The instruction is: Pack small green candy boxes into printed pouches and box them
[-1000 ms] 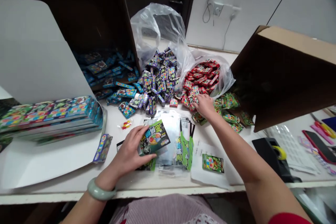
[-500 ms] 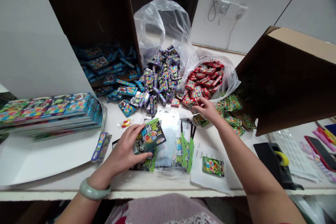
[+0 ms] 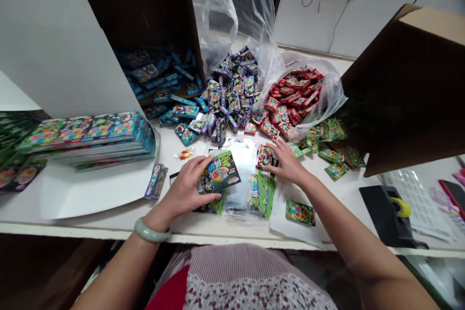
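Room to pass: white tabletop strip [image 3: 218, 227] along the front edge, in front of left hand [image 3: 185, 189] and its green packet [image 3: 220, 172]. Ahead of right hand [image 3: 286, 162], red packet pile [image 3: 290, 106] and purple packet pile [image 3: 232, 97] block. Tilted cardboard box [image 3: 403, 92] overhangs right; stacked packs [image 3: 87, 138] obstruct left.

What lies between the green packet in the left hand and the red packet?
Head view: clear plastic bags lie between the green printed card packet and the red printed packet.
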Demonstrator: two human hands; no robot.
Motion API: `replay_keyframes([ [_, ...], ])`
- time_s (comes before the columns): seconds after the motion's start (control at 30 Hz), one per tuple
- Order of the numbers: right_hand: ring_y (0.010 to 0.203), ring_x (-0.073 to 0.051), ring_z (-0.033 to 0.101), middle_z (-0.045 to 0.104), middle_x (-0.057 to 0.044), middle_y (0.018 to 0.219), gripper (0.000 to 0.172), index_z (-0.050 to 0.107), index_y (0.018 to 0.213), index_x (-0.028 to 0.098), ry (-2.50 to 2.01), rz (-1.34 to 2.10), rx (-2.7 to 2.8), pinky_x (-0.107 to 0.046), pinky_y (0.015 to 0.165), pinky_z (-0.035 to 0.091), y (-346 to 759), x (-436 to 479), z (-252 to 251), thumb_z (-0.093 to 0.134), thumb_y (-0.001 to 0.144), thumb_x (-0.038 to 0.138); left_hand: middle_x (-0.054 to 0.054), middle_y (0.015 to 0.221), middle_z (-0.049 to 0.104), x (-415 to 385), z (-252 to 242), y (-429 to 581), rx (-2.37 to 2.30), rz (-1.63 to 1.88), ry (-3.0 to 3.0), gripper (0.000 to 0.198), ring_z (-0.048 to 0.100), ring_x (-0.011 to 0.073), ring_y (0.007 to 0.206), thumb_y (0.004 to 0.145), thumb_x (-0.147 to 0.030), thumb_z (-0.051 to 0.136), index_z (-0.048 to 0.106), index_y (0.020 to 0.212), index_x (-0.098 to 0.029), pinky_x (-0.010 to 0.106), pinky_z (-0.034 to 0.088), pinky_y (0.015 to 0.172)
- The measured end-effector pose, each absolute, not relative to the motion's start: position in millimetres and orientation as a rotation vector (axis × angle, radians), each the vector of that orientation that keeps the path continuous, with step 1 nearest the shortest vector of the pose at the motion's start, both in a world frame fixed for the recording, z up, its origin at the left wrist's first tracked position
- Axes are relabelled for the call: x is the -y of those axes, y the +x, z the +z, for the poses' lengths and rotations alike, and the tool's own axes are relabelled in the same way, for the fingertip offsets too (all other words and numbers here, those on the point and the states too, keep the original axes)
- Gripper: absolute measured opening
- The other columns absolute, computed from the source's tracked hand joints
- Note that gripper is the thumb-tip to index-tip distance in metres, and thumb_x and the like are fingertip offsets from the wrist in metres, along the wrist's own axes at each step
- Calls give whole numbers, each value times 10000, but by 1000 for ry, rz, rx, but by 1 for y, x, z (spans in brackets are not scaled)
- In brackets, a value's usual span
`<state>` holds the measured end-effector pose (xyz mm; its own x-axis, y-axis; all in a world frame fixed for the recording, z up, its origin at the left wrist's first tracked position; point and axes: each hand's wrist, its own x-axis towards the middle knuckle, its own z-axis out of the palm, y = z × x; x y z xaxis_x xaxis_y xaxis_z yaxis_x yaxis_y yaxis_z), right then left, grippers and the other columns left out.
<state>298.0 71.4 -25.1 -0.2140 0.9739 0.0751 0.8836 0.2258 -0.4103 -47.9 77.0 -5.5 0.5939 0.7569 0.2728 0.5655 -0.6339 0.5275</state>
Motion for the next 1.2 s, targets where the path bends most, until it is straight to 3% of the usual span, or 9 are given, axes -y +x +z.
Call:
replay_keyframes([
  [0.07,1377,-365,336,426,-193,1457,756,446,1392,207,-1831,435,2220,-610,1073,285,293,-75,-22,724,727,433,132,1350,436,-76,-4,-44,-1032,677,2446,922,446,355,1252,729,-479,745,238,1477,-293,563,399,1053],
  [0.2,1227,-329,516,554,-161,1314,689,483,1353,208,-1652,429,2134,-553,1023,388,281,-70,-3,723,726,364,144,1335,440,-75,-2,-43,-1047,654,2451,948,457,354,1241,707,-472,766,246,1478,-283,563,407,1043],
  [0.37,1316,-284,439,457,-101,1428,746,387,1423,328,-1228,640,2312,-520,1063,385,270,-49,52,727,767,427,151,1341,432,-77,2,-41,-966,671,2457,960,449,355,1239,695,-478,768,262,1478,-250,555,413,1034],
  [0.53,1269,-295,472,491,-152,1384,666,471,1383,257,-1119,574,2582,-517,1020,422,259,-49,83,702,792,460,161,1346,427,-78,9,-37,-890,682,2507,960,426,353,1256,700,-467,769,263,1477,-217,551,391,1057],
  [1.0,1169,-301,517,532,-158,1301,615,497,1346,199,-1136,365,2720,-488,964,461,249,-58,92,689,810,432,143,1324,440,-79,11,-37,-774,678,2376,939,456,338,1236,669,-492,786,325,1449,-247,540,429,1032],
  [1.2,1246,-333,471,487,-195,1340,785,470,1321,176,-1143,442,2604,-505,1011,445,241,-53,67,758,689,542,157,1304,449,-75,3,-31,-780,714,2392,941,468,343,1219,659,-487,793,340,1441,-226,542,440,1016],
])
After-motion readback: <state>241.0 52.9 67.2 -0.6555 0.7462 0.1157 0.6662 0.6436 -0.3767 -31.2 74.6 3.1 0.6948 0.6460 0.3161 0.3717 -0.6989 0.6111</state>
